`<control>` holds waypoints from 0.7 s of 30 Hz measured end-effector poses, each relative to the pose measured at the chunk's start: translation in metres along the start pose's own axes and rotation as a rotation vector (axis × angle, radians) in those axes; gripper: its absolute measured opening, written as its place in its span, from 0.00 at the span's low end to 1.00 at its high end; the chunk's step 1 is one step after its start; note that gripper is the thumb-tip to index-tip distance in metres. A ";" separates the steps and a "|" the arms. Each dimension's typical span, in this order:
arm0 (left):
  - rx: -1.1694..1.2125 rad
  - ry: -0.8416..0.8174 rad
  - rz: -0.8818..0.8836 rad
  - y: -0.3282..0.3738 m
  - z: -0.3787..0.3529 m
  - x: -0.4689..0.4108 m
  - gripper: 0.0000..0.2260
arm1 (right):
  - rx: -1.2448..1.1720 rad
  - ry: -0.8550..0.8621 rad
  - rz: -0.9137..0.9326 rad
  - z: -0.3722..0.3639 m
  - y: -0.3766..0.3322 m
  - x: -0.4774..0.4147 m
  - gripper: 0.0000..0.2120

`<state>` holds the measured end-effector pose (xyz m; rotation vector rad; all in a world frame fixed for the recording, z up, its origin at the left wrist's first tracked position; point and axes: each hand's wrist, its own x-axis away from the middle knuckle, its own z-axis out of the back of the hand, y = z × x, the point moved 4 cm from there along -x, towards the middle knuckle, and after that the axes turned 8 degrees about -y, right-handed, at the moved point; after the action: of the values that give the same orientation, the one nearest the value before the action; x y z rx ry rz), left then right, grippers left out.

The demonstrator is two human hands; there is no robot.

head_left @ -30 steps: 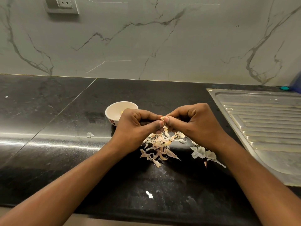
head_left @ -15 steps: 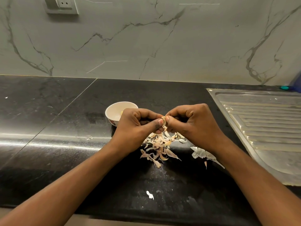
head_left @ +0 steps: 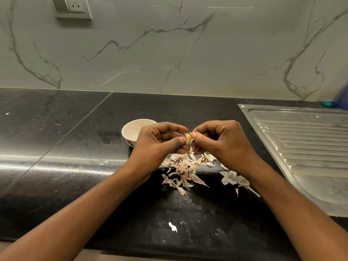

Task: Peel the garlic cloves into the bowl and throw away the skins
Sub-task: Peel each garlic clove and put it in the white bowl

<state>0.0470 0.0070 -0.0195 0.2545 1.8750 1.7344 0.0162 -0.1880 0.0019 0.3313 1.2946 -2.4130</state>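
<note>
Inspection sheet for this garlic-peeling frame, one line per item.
Surface: black stone counter, white flecks, glare streak at left.
Job's things: garlic clove held above the skins pile; white bowl behind left hand, contents unclear.
Clutter: stray skin bit near front edge.
Grippers: left hand and right hand both pinch the clove.
Cables: nothing seen.
Surroundings: marble wall, wall socket, steel drainboard at right.

Head camera, wide-angle, looking forward-down over countertop [head_left: 56, 140], close range.
</note>
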 end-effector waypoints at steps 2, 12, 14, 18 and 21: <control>-0.007 0.009 -0.003 0.000 0.001 0.000 0.10 | 0.000 0.007 -0.003 0.000 0.001 -0.001 0.04; -0.143 0.077 -0.028 0.004 0.002 0.001 0.07 | -0.097 -0.105 -0.057 0.000 0.002 0.002 0.05; -0.216 0.080 -0.060 0.005 0.001 0.002 0.07 | -0.083 -0.107 -0.062 -0.001 0.002 0.002 0.06; -0.254 0.095 -0.080 0.006 0.000 0.003 0.06 | -0.086 -0.101 -0.079 -0.002 0.003 0.002 0.05; -0.230 0.099 -0.067 0.006 0.001 0.003 0.06 | -0.091 -0.089 -0.079 -0.002 0.004 0.002 0.04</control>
<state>0.0433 0.0099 -0.0148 0.0169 1.7100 1.9269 0.0161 -0.1882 -0.0027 0.1489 1.3963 -2.3944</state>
